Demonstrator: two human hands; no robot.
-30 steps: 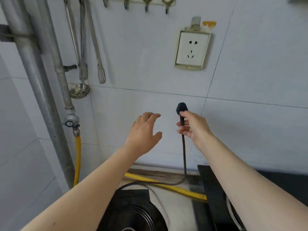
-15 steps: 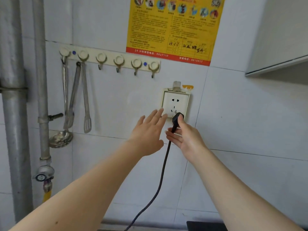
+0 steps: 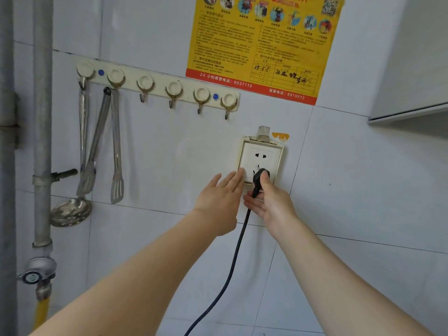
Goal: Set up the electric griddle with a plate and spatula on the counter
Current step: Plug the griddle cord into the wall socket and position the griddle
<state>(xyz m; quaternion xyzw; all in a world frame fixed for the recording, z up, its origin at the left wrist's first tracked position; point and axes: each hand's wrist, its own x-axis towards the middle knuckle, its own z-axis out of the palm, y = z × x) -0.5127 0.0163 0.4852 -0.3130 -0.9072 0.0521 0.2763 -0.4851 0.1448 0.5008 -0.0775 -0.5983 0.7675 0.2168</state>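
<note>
My right hand [image 3: 271,202] grips a black power plug [image 3: 259,177] and holds it against the lower holes of a white wall socket [image 3: 260,157]. Its black cord [image 3: 232,263] hangs down between my forearms and leaves the frame at the bottom. My left hand [image 3: 220,197] is flat with fingers apart, fingertips touching the socket's lower left corner. A slotted metal spatula [image 3: 117,151] hangs from the hook rail at the left. The griddle and the plate are out of view.
A cream hook rail [image 3: 157,83] carries tongs [image 3: 93,146] and a steel ladle [image 3: 70,210]. Grey pipes [image 3: 42,117] with a gas valve [image 3: 36,272] run down the left wall. A yellow notice [image 3: 264,42] hangs above the socket; a cabinet [image 3: 412,69] juts at the right.
The view has tilted up from the counter to the wall. My right hand has raised the plug from below the socket up onto it, and my left hand has followed to the socket's edge.
</note>
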